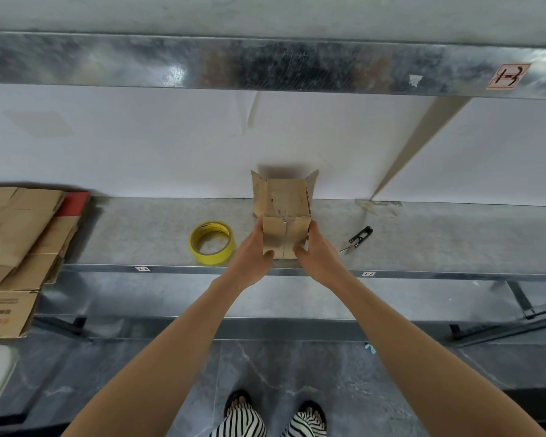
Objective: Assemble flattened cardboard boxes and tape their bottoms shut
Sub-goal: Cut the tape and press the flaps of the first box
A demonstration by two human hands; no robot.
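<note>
Small cardboard box [282,216] stands on the metal bench [454,234], mid-width, its far flaps open against the white wall. Left hand [252,250] and right hand [317,250] clasp its two sides; the fingers are wrapped round the box and both thumbs are pressed on the near face, where two flaps meet. Yellow tape roll [211,242] lies just left of it, thread snips [356,239] to the right. Stack of flat cardboard [19,234] sits at the far left end.
</note>
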